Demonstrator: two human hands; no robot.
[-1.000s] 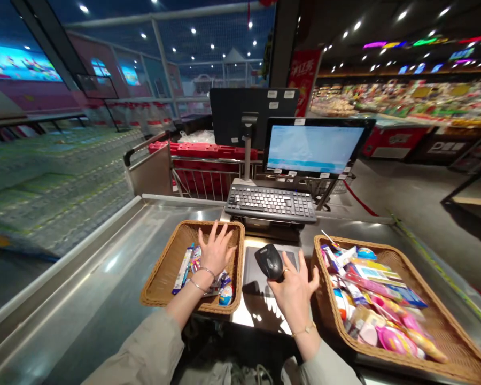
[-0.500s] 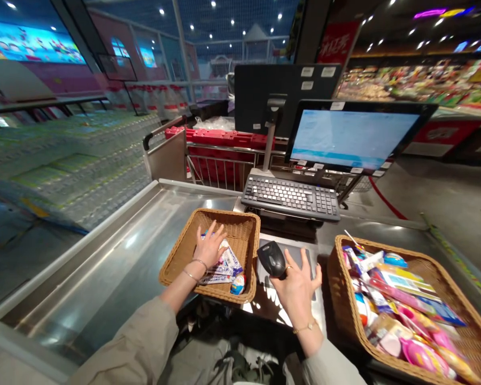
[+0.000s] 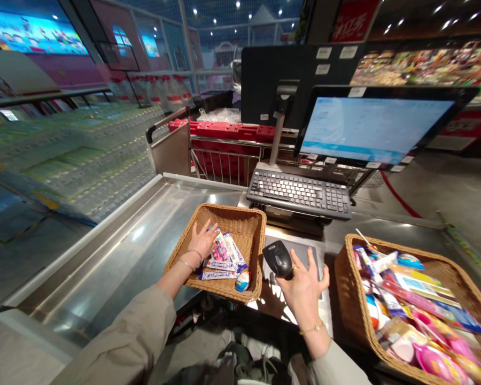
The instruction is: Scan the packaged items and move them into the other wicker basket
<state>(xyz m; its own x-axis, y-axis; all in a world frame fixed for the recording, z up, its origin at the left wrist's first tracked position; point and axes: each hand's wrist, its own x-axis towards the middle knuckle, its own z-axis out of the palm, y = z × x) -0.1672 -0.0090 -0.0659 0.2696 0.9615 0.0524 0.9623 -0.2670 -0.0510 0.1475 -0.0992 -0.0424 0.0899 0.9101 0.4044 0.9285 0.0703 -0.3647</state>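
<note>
The left hand (image 3: 202, 243) has moved left across the smaller basket (image 3: 246, 230) since half a second ago, baring more of the packets (image 3: 229, 251), and the view has turned slightly right. Its grip is loose, fingers spread beside the left edge of the packets; whether the fingertips touch them is hard to tell. The packets lie overlapping on the basket's floor, with a blue and white egg (image 3: 242, 280) near its front right corner. The right hand (image 3: 303, 291) has its grip closed around a black scanner (image 3: 278, 258), just right of that basket, some fingers raised. A larger basket (image 3: 347, 289) of bright packs (image 3: 412, 299) stands farther right on the metal tabletop (image 3: 144, 230). A keyboard (image 3: 299, 191) sits behind the scanner.
</note>
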